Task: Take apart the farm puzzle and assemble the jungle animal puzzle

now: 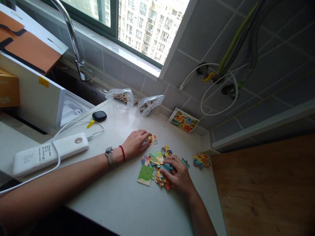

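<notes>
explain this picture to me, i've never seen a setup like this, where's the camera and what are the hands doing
There is no machine here: the two bare hands belong to a person wearing the camera on their head. The single picture looks forward and down from there.

The left hand, on the arm with the watch, rests on the counter with its fingers at a small puzzle piece. The right hand is at a loose pile of pieces, thumb and fingers around a blue piece; whether it is lifted, I can't tell.

Also on the counter are a green piece at the pile's edge, two clear bags, a picture card leaning on the wall, a white power bank and a black case.
</notes>
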Available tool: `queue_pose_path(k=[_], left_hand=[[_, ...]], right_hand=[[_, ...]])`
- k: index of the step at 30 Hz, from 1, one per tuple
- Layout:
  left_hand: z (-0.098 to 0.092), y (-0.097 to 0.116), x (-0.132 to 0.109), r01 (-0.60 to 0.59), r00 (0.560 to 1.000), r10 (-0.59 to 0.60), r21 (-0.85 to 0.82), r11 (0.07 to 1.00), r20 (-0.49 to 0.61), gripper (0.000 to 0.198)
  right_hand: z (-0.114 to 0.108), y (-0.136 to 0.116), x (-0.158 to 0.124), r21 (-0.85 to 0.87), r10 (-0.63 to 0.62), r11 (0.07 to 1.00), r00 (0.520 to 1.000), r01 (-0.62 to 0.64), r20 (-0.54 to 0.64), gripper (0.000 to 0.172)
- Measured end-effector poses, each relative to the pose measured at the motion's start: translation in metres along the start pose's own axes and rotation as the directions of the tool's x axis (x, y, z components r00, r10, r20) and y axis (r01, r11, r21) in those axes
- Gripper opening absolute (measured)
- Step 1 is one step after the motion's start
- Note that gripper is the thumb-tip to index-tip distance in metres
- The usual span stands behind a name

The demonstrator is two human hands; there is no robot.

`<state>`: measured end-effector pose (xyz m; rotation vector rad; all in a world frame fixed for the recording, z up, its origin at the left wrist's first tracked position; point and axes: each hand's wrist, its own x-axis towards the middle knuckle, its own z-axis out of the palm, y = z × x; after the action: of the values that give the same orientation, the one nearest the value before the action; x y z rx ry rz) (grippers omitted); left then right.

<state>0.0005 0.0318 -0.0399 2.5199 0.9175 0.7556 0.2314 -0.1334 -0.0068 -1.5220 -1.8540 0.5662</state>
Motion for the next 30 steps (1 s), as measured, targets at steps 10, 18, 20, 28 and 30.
queue_pose_path(k=[10,18,20,28,30], left_hand=[[-0.003,0.037,-0.018,-0.414,0.867,0.47,-0.288,0.864,0.165,0.081],[0.005,0.035,-0.016,-0.276,0.925,0.344,-0.332,0.902,0.164,0.068],[0.002,0.032,-0.013,-0.301,0.922,0.359,-0.315,0.9,0.147,0.06],[-0.009,0.016,-0.002,-0.343,0.939,0.331,-0.158,0.926,-0.098,0.033],[-0.012,0.012,0.0,-0.277,0.955,0.262,-0.105,0.955,-0.136,0.03]], right_hand=[[-0.007,0.002,0.001,0.068,0.011,0.998,1.0,-0.013,0.029,0.014],[-0.023,0.031,0.001,0.352,0.26,0.926,0.904,-0.135,-0.339,0.025],[-0.024,0.043,0.001,0.403,0.383,0.891,0.82,-0.208,-0.425,0.032],[-0.027,0.063,0.0,0.125,0.329,0.94,0.742,-0.318,-0.584,0.044],[-0.028,0.054,0.0,0.018,0.26,0.956,0.815,-0.293,-0.518,0.037]])
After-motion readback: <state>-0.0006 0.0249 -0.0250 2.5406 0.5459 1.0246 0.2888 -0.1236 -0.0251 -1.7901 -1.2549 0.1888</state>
